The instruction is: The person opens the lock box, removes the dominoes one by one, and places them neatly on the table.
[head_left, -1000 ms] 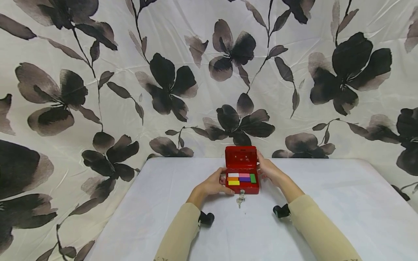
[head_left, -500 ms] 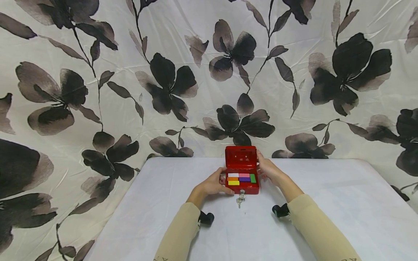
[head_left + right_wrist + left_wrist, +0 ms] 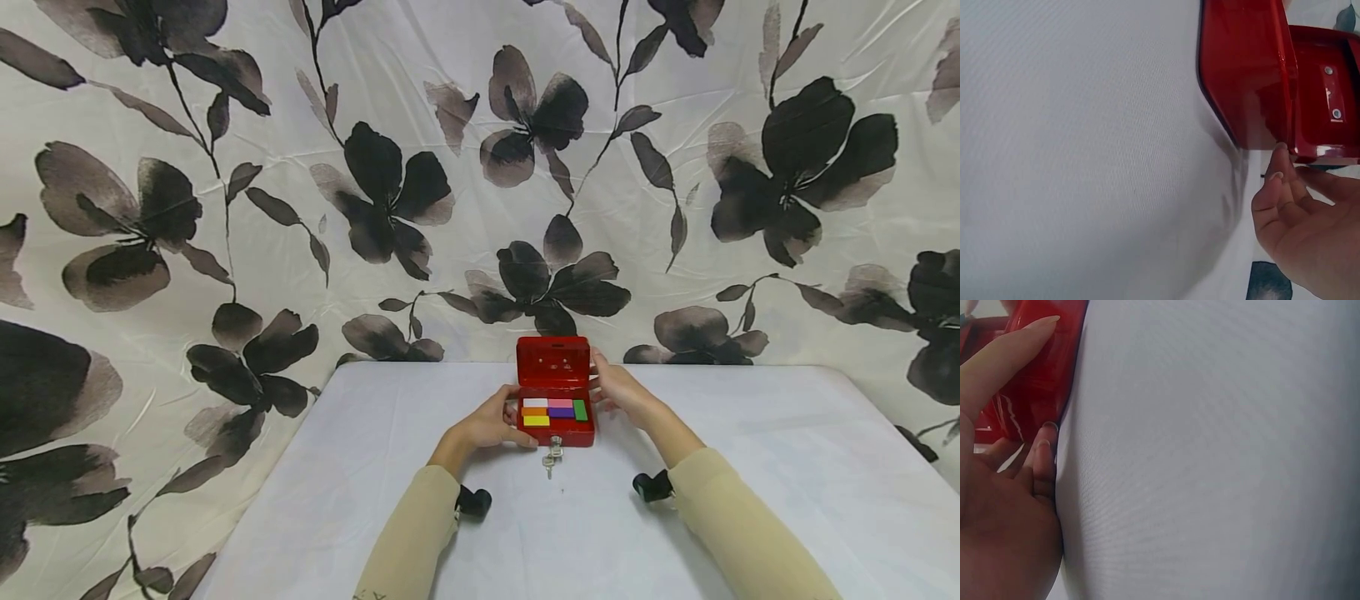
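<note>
A red metal cash box (image 3: 576, 438) stands on the table with its lid (image 3: 553, 350) raised. Inside lie coloured blocks, among them a yellow block (image 3: 536, 421), a purple block (image 3: 561, 412) and a green block (image 3: 581, 410). Keys (image 3: 550, 463) hang from the front lock. My left hand (image 3: 486, 425) grips the box's left side, thumb along the front and fingers around the side. In the left wrist view, the thumb (image 3: 1013, 353) lies across the red wall. My right hand (image 3: 621, 392) is at the right of the lid, its loosely bent fingertips right at the hinge edge in the right wrist view.
A white cloth covers the table (image 3: 712, 433). Behind its far edge hangs a floral curtain (image 3: 450, 292), close behind the lid. A small black device (image 3: 474, 502) sits at the left wrist and another black device (image 3: 651, 486) at the right.
The right forearm has shifted slightly to the right, its hand still by the lid. The left hand and the cash box stay in place.
</note>
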### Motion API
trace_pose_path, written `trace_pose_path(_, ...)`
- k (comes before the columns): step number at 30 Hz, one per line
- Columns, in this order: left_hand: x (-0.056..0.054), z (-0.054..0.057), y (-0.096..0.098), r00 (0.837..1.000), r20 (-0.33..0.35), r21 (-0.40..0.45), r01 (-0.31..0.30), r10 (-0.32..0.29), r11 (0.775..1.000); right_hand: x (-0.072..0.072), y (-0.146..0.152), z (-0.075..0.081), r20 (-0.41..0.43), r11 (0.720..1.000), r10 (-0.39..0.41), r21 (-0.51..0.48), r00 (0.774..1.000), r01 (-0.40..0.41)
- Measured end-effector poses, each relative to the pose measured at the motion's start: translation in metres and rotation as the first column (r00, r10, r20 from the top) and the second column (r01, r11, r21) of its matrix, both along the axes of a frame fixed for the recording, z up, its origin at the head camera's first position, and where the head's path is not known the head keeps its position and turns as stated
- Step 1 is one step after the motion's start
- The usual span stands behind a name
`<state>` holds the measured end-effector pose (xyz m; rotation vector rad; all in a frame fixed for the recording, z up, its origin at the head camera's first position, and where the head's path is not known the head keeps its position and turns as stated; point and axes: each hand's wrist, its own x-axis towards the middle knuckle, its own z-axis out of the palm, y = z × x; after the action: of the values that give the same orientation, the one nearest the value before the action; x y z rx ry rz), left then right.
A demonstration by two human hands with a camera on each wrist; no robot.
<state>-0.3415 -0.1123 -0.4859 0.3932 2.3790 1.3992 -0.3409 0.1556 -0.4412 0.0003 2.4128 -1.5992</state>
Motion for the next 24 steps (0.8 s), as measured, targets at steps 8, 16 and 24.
trace_pose_path(8, -0.002, 0.000, 0.000, 1.000, 0.009, 0.006, 0.001, -0.001, 1.000, 0.005, 0.006, 0.003, -0.023, 0.998, 0.004, 0.062, 1.000, -0.003)
trace_pose_path(16, -0.001, 0.001, 0.000, 1.000, 0.008, 0.006, 0.003, -0.003, 1.000, 0.017, 0.013, 0.008, -0.048, 0.992, 0.050, 0.118, 0.998, -0.044)
trace_pose_path(24, 0.000, 0.001, 0.000, 1.000, 0.012, 0.007, -0.002, 0.002, 1.000, 0.023, 0.021, 0.011, -0.117, 0.984, 0.115, 0.150, 0.987, -0.097)
